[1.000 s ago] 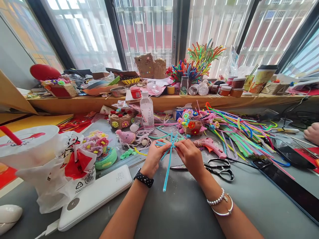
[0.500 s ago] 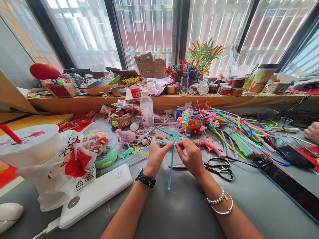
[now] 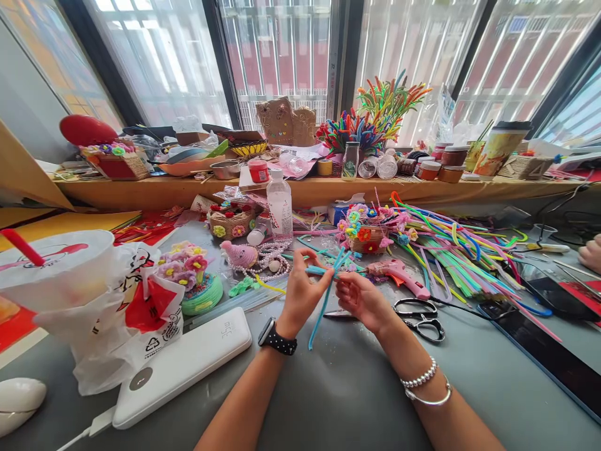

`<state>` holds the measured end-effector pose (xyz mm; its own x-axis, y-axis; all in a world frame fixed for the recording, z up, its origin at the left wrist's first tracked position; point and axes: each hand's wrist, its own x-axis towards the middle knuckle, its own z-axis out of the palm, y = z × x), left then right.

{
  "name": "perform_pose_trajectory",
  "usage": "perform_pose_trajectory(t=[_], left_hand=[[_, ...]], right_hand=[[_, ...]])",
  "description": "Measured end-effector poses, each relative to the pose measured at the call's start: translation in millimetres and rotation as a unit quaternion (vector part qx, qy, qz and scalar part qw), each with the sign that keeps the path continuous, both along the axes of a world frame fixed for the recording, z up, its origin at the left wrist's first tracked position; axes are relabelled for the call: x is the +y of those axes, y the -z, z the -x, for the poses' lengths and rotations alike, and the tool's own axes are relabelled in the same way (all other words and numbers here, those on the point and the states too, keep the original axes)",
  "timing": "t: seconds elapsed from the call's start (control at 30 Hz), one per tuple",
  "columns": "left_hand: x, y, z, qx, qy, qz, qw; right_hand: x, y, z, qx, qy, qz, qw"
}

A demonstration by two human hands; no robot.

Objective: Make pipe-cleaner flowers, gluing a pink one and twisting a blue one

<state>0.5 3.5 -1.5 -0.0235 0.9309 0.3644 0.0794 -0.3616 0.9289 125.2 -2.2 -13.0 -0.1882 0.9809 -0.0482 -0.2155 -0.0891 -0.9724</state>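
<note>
Several light-blue pipe cleaners [image 3: 318, 322] cross in a bundle above the grey table, one long end hanging down and left. My left hand [image 3: 305, 291] pinches the bundle at the crossing between thumb and fingers. Close against the crossing from the right, my right hand [image 3: 364, 299] has its fingers curled onto the blue stems; its fingertips are partly hidden. Scissors [image 3: 422, 316] with black handles lie behind my right wrist, blades pointing left under the hands. Just beyond my right hand is a pink glue gun [image 3: 399, 275].
A white power bank [image 3: 188, 369] and a bagged drink cup [image 3: 61, 275] stand left. A water bottle [image 3: 280, 210] and flower basket [image 3: 369, 235] are behind the hands. Loose pipe cleaners [image 3: 457, 263] and a phone [image 3: 539, 357] lie right. Another person's hand [image 3: 590, 254] shows at the right edge.
The blue bundle has tilted, its long end swinging to the left. My left hand has turned and moved slightly right; my right hand has rolled, fingers curling beneath the crossing.
</note>
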Motion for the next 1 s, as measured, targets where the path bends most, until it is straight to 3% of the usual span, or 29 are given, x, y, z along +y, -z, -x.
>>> perform_pose_trajectory(t=[0.1, 0.13, 0.2, 0.27, 0.4, 0.53, 0.6, 0.67, 0.77, 0.83, 0.87, 0.93, 1.0], left_hand=[[7.0, 0.7, 6.0, -0.067, 0.043, 0.077, 0.994], [8.3, 0.8, 7.1, -0.081, 0.050, 0.092, 0.991], [9.2, 1.2, 7.8, -0.093, 0.059, 0.103, 0.989], [8.5, 1.9, 7.0, -0.093, 0.063, 0.100, 0.989], [7.2, 3.2, 4.8, -0.091, 0.061, 0.090, 0.990], [5.4, 1.3, 3.1, -0.053, 0.043, 0.052, 0.996], [3.0, -1.0, 1.7, -0.017, 0.025, 0.025, 0.999], [-0.6, -3.0, -0.1, 0.023, 0.004, -0.001, 1.000], [-6.3, -3.4, -2.7, 0.086, -0.031, -0.056, 0.994], [-9.2, -1.6, -3.6, 0.140, -0.040, -0.103, 0.984], [-10.2, -0.3, -3.8, 0.170, -0.037, -0.126, 0.977], [-11.5, 1.9, -3.7, 0.229, -0.023, -0.163, 0.960], [-12.2, 2.6, -3.5, 0.261, -0.008, -0.183, 0.948]], right_hand=[[-3.6, 0.7, -0.4, -0.115, 0.091, -0.134, 0.980], [-4.4, 1.7, -0.4, -0.191, 0.128, -0.209, 0.950], [-5.5, 4.5, -0.6, -0.338, 0.177, -0.347, 0.856], [-5.8, 6.9, -1.2, -0.420, 0.192, -0.424, 0.779], [-5.7, 8.2, -2.6, -0.491, 0.210, -0.482, 0.694], [-5.9, 6.7, -1.6, -0.520, 0.209, -0.491, 0.667], [-6.5, 6.1, 0.3, -0.521, 0.204, -0.480, 0.676], [-7.2, 6.0, 2.9, -0.498, 0.203, -0.451, 0.712], [-7.2, 6.5, 7.1, -0.390, 0.206, -0.360, 0.822], [-5.6, 6.7, 8.7, -0.248, 0.171, -0.233, 0.925], [-4.4, 6.5, 8.8, -0.171, 0.139, -0.161, 0.962], [-1.8, 5.7, 7.7, -0.057, 0.064, -0.044, 0.995], [-0.1, 4.0, 5.3, -0.019, 0.007, 0.003, 1.000]])
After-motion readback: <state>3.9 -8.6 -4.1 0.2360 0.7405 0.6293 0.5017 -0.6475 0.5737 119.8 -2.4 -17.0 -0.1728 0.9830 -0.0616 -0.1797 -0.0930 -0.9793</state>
